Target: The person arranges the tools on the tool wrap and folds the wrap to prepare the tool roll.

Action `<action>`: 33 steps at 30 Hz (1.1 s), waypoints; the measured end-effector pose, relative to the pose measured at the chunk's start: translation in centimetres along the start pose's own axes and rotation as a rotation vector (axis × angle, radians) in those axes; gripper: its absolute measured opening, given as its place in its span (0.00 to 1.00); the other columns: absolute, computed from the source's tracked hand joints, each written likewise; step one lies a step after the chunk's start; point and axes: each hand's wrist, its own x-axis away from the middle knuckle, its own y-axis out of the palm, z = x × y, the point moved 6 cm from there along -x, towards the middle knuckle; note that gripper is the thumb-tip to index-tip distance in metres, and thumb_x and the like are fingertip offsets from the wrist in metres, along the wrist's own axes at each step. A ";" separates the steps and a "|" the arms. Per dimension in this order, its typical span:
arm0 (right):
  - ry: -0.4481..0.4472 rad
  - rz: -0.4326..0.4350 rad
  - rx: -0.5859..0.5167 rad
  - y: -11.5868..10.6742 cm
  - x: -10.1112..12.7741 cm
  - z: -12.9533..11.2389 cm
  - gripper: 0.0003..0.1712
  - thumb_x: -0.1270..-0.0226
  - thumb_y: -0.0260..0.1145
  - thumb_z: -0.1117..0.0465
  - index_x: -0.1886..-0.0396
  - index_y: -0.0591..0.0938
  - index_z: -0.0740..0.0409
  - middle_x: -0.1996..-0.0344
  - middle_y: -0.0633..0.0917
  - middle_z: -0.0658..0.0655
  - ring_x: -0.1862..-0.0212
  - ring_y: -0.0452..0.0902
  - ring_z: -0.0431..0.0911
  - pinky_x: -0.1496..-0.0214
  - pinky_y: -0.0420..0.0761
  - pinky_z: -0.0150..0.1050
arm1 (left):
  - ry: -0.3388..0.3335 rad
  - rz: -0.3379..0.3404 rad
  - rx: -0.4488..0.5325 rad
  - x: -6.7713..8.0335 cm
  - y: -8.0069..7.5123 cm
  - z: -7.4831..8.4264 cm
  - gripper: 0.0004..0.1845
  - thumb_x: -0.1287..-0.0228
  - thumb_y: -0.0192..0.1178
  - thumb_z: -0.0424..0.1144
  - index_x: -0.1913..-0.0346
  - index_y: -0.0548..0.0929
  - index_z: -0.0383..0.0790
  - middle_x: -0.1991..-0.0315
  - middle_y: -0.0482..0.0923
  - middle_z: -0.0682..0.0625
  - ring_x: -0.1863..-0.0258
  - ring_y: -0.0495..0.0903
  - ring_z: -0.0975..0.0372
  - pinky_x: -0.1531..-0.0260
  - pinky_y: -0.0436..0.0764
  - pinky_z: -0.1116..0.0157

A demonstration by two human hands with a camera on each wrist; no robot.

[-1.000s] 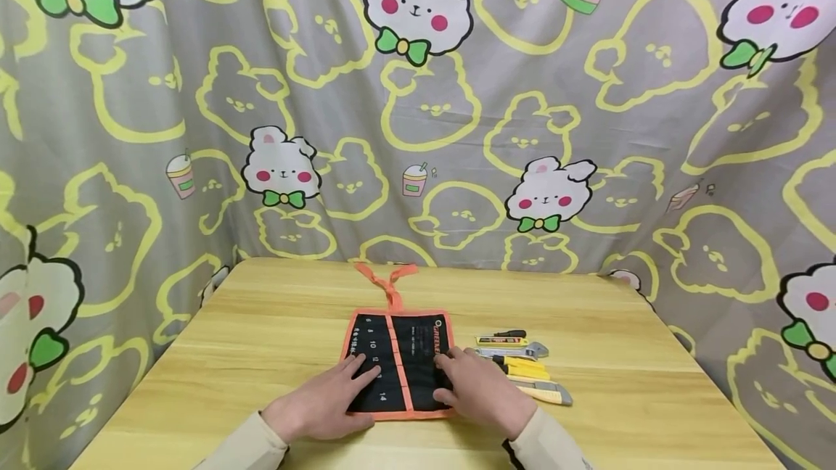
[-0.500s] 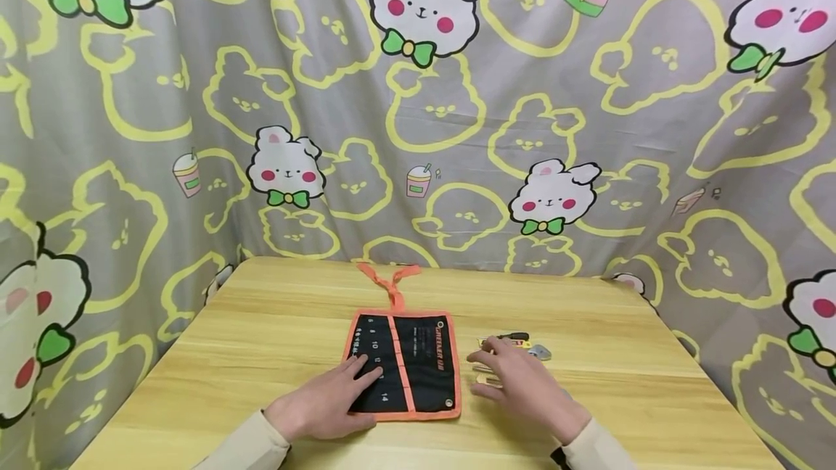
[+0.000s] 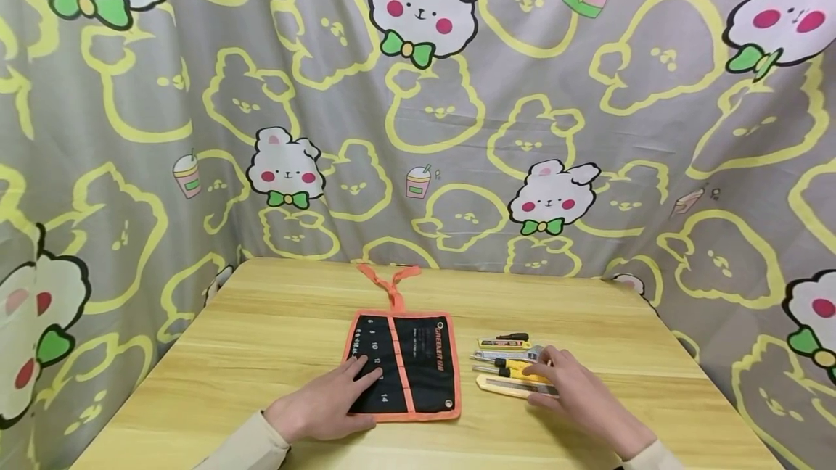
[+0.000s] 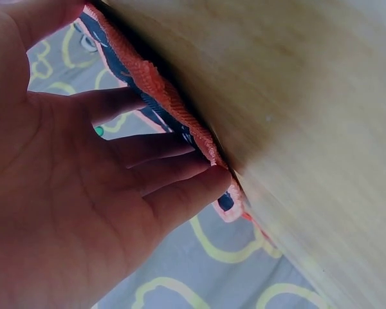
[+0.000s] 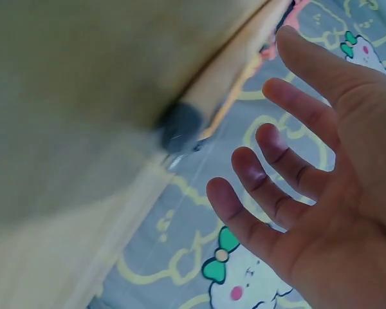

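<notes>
Lies flat on the counter, about midway between left and right edges: tool pouch, black with orange trim, printed numbers facing up. Probably laid unfolded to give access to both panels. From the pouch top, orange ties directed toward the far edge, apparently to keep clear of the panels.

On the pouch side facing the counter's left edge: left hand, fingers extended and spread, gripping nothing. Rests on the fabric, likely to hold it flat and prevent sliding.

Between the pouch and the counter's right edge, in order toward the far edge: utility knife, yellow-and-black tools (probably screwdrivers), adjustable wrench, yellow labelled item, black-handled tool. Arranged crosswise in a close row, likely for easy reach.

At the right ends of the nearest tools: right hand, fingers loosely bent and apart, holding nothing. Contact with the tools: cannot tell.

Beyond the far edge and both side edges: patterned curtain, likely serving as a screen.
</notes>
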 end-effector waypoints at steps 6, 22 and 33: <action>0.057 -0.068 -0.035 0.6 1.4 1.3 0.15 0.41 0.79 0.53 0.54 0.89 0.45 0.62 0.72 0.43 0.64 0.62 0.36 0.71 0.66 0.29 | 0.011 0.001 0.000 0.0 0.0 -0.1 0.41 0.30 0.62 0.61 0.23 0.67 0.43 0.25 0.61 0.31 0.26 0.64 0.38 0.33 0.72 0.42; 0.023 -0.142 -0.120 0.9 1.8 1.6 0.16 0.42 0.79 0.59 0.53 0.88 0.49 0.61 0.78 0.46 0.69 0.64 0.31 0.71 0.69 0.30 | -0.016 -0.005 0.007 -0.1 0.1 0.0 0.40 0.31 0.62 0.61 0.23 0.67 0.44 0.24 0.60 0.32 0.25 0.63 0.38 0.32 0.71 0.41; 0.022 -0.198 -0.144 1.1 1.8 1.7 0.19 0.41 0.78 0.61 0.49 0.86 0.52 0.57 0.86 0.48 0.67 0.69 0.30 0.69 0.75 0.32 | -0.018 -0.008 -0.001 -0.2 0.1 0.1 0.40 0.31 0.62 0.61 0.23 0.67 0.44 0.24 0.60 0.32 0.25 0.63 0.40 0.32 0.71 0.42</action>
